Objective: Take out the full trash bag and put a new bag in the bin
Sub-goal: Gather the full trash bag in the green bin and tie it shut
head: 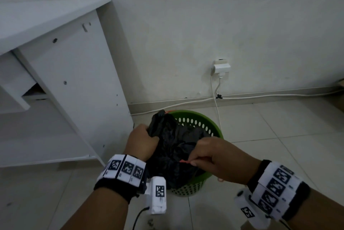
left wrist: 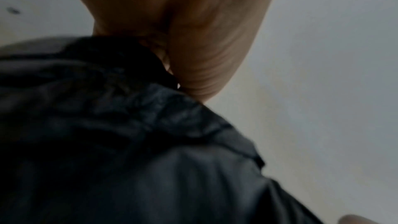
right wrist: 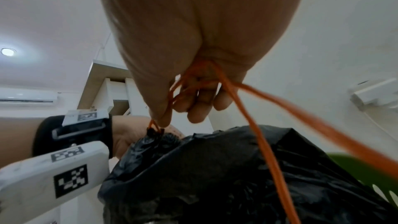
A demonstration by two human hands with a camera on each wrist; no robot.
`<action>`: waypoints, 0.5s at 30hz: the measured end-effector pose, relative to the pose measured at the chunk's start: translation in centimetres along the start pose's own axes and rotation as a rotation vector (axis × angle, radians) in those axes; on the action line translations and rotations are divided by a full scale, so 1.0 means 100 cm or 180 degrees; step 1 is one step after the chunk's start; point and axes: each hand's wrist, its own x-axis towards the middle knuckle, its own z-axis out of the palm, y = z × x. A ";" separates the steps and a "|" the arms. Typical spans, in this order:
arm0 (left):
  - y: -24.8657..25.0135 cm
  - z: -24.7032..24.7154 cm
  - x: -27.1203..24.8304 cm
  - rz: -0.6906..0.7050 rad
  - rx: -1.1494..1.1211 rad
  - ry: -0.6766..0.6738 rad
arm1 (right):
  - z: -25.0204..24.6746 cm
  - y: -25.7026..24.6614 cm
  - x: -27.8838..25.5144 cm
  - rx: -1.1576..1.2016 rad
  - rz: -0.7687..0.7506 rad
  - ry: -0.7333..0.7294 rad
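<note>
A black trash bag (head: 175, 147) sits in a green perforated bin (head: 202, 123) on the tiled floor. My left hand (head: 142, 140) grips the gathered top of the bag at the bin's left side; in the left wrist view the fist (left wrist: 172, 31) closes on crumpled black plastic (left wrist: 129, 142). My right hand (head: 214, 157) pinches the bag's orange drawstring (head: 184, 161) over the near rim. The right wrist view shows the orange drawstring (right wrist: 258, 125) looped through my curled fingers (right wrist: 198, 106) and running down to the black bag (right wrist: 215, 168).
A white cabinet (head: 70, 73) stands close on the left of the bin. The wall (head: 204, 25) behind carries a socket with a plug (head: 221, 67), and white cables (head: 216, 105) run along the skirting and down behind the bin. Tiled floor (head: 279, 136) lies to the right.
</note>
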 end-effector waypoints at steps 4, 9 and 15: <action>-0.005 0.000 -0.017 -0.0026 -0.1606 -0.0020 | -0.009 0.011 -0.003 0.0101 0.0538 0.0246; 0.018 0.008 -0.056 -0.0317 -0.3695 -0.0830 | -0.014 -0.005 0.023 0.0685 0.1525 0.1087; 0.028 0.016 -0.072 -0.0318 -0.3968 -0.1281 | 0.002 -0.021 0.066 0.2602 0.1510 0.1245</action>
